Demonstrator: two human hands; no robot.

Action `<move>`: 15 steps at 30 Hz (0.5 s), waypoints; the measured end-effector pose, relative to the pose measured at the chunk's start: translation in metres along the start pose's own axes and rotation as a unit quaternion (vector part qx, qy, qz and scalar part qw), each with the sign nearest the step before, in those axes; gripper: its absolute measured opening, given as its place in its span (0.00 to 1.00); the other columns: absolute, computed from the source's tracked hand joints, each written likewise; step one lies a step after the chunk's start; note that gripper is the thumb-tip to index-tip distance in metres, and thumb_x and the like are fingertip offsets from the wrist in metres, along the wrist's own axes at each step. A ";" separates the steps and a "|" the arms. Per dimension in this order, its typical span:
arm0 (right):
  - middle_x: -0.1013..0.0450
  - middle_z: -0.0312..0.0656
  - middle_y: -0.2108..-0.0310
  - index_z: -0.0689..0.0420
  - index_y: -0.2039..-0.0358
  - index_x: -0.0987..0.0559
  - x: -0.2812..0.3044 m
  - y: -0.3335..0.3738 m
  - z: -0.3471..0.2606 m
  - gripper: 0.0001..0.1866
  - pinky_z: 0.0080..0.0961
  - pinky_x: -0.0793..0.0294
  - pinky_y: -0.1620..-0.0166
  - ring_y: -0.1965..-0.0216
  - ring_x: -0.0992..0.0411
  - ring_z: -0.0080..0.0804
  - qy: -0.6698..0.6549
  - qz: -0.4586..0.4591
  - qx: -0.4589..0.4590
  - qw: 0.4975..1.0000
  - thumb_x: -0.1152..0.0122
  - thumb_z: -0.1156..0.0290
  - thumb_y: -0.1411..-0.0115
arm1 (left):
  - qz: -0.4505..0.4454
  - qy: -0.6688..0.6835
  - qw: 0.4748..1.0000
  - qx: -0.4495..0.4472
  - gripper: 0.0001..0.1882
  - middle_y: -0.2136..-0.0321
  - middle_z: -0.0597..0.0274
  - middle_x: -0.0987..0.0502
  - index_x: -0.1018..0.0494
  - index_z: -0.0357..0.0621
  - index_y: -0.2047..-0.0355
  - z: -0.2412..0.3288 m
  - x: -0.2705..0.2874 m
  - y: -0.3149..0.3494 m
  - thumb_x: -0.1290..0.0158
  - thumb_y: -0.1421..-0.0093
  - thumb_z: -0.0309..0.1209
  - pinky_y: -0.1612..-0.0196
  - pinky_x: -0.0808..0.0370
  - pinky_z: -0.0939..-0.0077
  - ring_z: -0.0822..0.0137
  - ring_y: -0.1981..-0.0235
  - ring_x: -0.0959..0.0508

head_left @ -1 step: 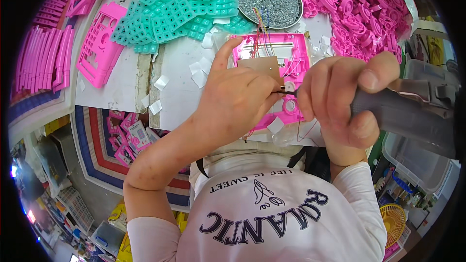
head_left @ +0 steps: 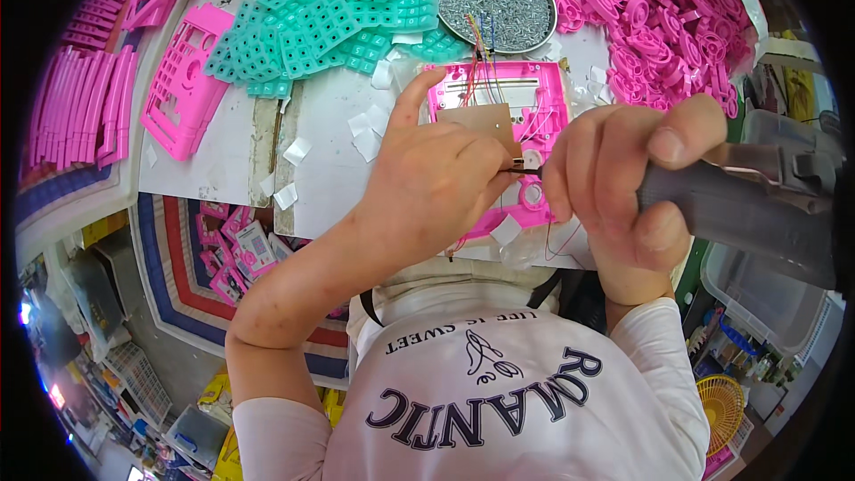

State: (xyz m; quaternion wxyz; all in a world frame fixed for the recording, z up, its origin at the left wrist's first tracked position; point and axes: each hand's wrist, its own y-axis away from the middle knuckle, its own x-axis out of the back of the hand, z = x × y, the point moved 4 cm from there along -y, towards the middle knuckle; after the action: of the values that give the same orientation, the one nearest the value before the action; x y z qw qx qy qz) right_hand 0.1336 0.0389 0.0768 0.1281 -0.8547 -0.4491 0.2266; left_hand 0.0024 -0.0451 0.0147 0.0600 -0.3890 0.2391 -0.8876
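Note:
My right hand (head_left: 623,178) is wrapped round the grey body of an electric screwdriver (head_left: 730,205). Its thin dark bit (head_left: 529,171) points left and reaches the fingertips of my left hand (head_left: 436,178). Those left fingertips are pinched together at the tip of the bit; what they hold is too small to name. The left forefinger stretches out to the upper left corner of a pink plastic housing (head_left: 554,89). Under both hands lies this housing, with a brown board (head_left: 485,118) on it and thin coloured wires (head_left: 482,58) rising from its far side.
A round tray of small screws (head_left: 494,2) stands behind the housing. Left of it are turquoise keypad sheets (head_left: 329,22) and a pink panel (head_left: 185,80). Pink rings (head_left: 668,18) are heaped at the far right. White paper bits (head_left: 297,151) are scattered on the table.
My right hand and the electric screwdriver have shifted very slightly to the left. My left hand and the housing look the same.

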 end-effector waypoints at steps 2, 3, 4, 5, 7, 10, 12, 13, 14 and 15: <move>0.35 0.27 0.83 0.46 0.46 0.32 -0.001 0.005 0.002 0.21 0.21 0.31 0.78 0.82 0.37 0.21 0.000 0.029 -0.021 0.999 0.34 0.59 0.34 | -0.026 -0.042 0.998 -0.027 0.07 0.76 0.61 0.21 0.22 0.48 0.69 0.003 -0.001 -0.007 0.36 0.45 0.34 0.37 0.35 0.46 0.60 0.71 0.19; 0.36 0.28 0.83 0.46 0.46 0.32 0.000 0.007 0.001 0.21 0.22 0.32 0.79 0.82 0.37 0.21 -0.006 0.036 -0.032 0.999 0.33 0.59 0.34 | -0.039 -0.062 0.996 -0.042 0.08 0.76 0.60 0.20 0.21 0.47 0.69 0.004 0.001 -0.014 0.37 0.44 0.35 0.39 0.32 0.48 0.59 0.71 0.19; 0.36 0.28 0.83 0.47 0.47 0.32 0.001 0.007 0.002 0.21 0.22 0.32 0.79 0.82 0.38 0.21 -0.005 0.045 -0.035 0.998 0.33 0.60 0.34 | -0.070 0.009 0.997 -0.011 0.08 0.73 0.59 0.19 0.21 0.46 0.67 -0.003 0.008 -0.024 0.36 0.45 0.33 0.42 0.30 0.52 0.60 0.68 0.19; 0.36 0.28 0.83 0.48 0.47 0.32 0.005 0.009 0.003 0.21 0.22 0.32 0.79 0.82 0.38 0.21 0.000 0.060 -0.037 0.998 0.33 0.60 0.35 | -0.104 0.085 0.991 0.017 0.08 0.70 0.58 0.18 0.20 0.44 0.66 -0.016 0.015 -0.041 0.36 0.45 0.32 0.46 0.27 0.56 0.60 0.65 0.19; 0.37 0.28 0.83 0.49 0.48 0.33 0.006 0.008 0.004 0.21 0.22 0.33 0.79 0.82 0.39 0.22 0.016 0.077 -0.031 0.996 0.33 0.60 0.35 | -0.065 0.025 0.997 -0.014 0.10 0.67 0.58 0.17 0.19 0.43 0.64 -0.056 0.021 -0.081 0.35 0.46 0.31 0.55 0.24 0.64 0.61 0.63 0.18; 0.37 0.30 0.83 0.51 0.49 0.33 -0.002 0.002 0.011 0.21 0.23 0.33 0.79 0.82 0.39 0.22 0.002 0.041 -0.033 0.999 0.33 0.62 0.35 | -0.102 -0.247 0.963 -0.005 0.07 0.71 0.55 0.18 0.17 0.46 0.71 -0.106 0.002 -0.115 0.40 0.45 0.35 0.54 0.33 0.52 0.55 0.63 0.19; 0.35 0.32 0.81 0.53 0.49 0.33 -0.001 0.007 0.015 0.21 0.25 0.31 0.77 0.80 0.36 0.23 -0.021 0.020 -0.034 0.999 0.33 0.65 0.37 | -0.154 -0.279 0.948 0.007 0.08 0.73 0.54 0.18 0.17 0.48 0.73 -0.119 -0.021 -0.123 0.42 0.45 0.36 0.53 0.35 0.47 0.52 0.63 0.19; 0.32 0.34 0.79 0.57 0.49 0.32 0.002 0.011 0.018 0.21 0.26 0.29 0.75 0.79 0.33 0.24 -0.059 -0.011 -0.019 0.998 0.34 0.72 0.38 | -0.162 -0.272 0.948 0.002 0.08 0.73 0.54 0.18 0.16 0.48 0.72 -0.123 -0.028 -0.124 0.42 0.45 0.35 0.54 0.35 0.47 0.51 0.63 0.19; 0.32 0.34 0.79 0.57 0.49 0.33 0.000 0.014 0.019 0.20 0.26 0.29 0.75 0.79 0.33 0.24 -0.054 -0.006 -0.025 0.998 0.34 0.72 0.38 | -0.148 -0.260 0.954 0.005 0.08 0.73 0.54 0.18 0.16 0.48 0.73 -0.122 -0.028 -0.126 0.42 0.45 0.35 0.54 0.35 0.47 0.51 0.63 0.19; 0.32 0.35 0.79 0.57 0.50 0.33 -0.002 0.017 0.020 0.20 0.26 0.29 0.74 0.79 0.33 0.24 -0.050 -0.002 -0.029 0.998 0.34 0.72 0.38 | -0.134 -0.249 0.959 0.008 0.08 0.73 0.54 0.18 0.17 0.47 0.73 -0.121 -0.026 -0.129 0.43 0.45 0.35 0.54 0.35 0.47 0.52 0.63 0.19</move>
State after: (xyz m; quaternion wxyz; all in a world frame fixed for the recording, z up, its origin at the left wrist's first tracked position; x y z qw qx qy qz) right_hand 0.1346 0.0275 0.0528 0.0810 -0.8448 -0.4632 0.2554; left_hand -0.0568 0.1218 -0.0123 0.0016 -0.6258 0.1547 -0.7645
